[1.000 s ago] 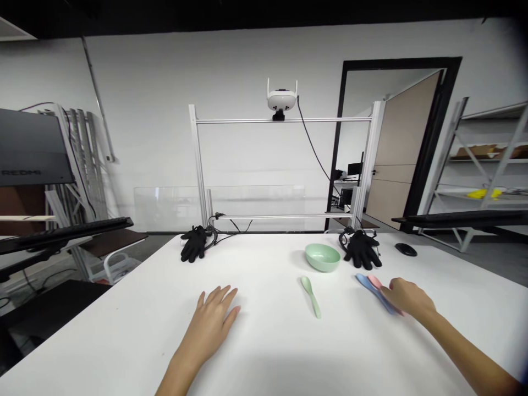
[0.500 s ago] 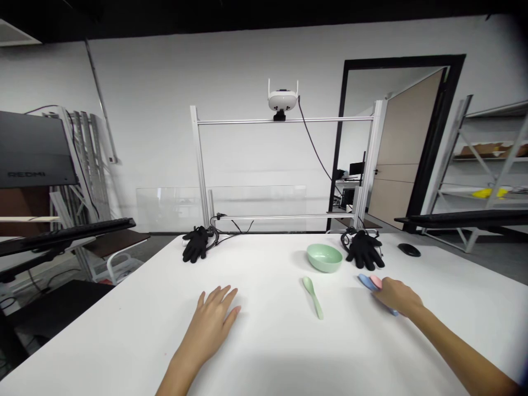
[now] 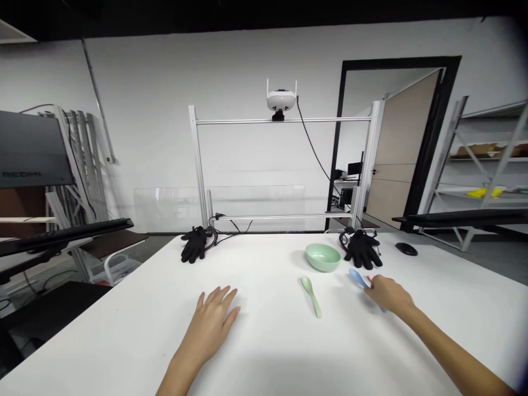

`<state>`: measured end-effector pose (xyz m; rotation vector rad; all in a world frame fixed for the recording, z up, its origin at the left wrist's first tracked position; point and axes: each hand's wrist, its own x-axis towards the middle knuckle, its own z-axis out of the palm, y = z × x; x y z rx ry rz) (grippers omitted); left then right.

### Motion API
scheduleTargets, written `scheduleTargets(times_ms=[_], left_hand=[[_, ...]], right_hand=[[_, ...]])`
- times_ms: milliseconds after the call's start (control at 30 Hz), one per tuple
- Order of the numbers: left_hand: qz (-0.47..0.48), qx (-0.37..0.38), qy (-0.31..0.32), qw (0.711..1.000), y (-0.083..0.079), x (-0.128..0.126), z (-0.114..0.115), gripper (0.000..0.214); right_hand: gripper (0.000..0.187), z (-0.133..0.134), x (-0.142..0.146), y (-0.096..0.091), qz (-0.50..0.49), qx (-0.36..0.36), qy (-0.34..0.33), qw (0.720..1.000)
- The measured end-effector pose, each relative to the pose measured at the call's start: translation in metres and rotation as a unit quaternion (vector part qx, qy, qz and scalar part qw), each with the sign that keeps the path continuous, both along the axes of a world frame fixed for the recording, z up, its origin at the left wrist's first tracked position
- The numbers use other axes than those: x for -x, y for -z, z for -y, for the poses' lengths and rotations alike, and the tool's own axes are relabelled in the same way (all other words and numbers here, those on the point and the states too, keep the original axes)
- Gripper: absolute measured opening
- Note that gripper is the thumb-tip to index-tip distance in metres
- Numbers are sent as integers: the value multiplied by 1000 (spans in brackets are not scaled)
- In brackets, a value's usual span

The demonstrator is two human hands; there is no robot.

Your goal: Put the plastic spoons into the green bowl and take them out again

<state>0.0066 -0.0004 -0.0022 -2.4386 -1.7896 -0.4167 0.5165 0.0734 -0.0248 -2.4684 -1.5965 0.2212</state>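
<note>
At the right of the white table (image 3: pixel 264 352), my right hand (image 3: pixel 390 292) is closed on a blue spoon (image 3: pixel 358 278), whose bowl sticks out to the left of my fingers and whose handle end shows below them. A pink spoon (image 3: pixel 370 277) lies just behind, mostly covered by that hand. Left of it a green spoon (image 3: pixel 311 297) rests on the table, in front of a green bowl (image 3: pixel 323 258). My left hand (image 3: pixel 214 319) hovers over or rests on the table at the left, fingers spread, holding nothing.
Black gloves with cables sit at the back, one at the left (image 3: pixel 193 245) and one at the right (image 3: pixel 362 250). A black mouse (image 3: pixel 406 249) lies near the right edge. A metal frame (image 3: pixel 284 216) carrying a white camera-like device (image 3: pixel 281 100) stands behind the table.
My right hand has shifted slightly left with the blue spoon, which now sits apart from the pink spoon's bowl. My left hand has stayed in place.
</note>
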Motion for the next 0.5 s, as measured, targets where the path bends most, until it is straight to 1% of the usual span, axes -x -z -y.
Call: scheduleTargets(times_ms=[133,233,300,500], left_hand=[[4,-2,4,1000,0,0,-1,51],[7,-7,7,1000,0,0,-1,51],[9,-9,8,1000,0,0,-1,51],[15,-14,9,1000,0,2,1,51]], right_hand=[[17,7,28,-5,14,2,-26,1000],[18,13,46,-8,2,-1,-54,999],[19,16,57,-9,-5,4,-62,998],[20,17,73,-5,19,5,-58,998]])
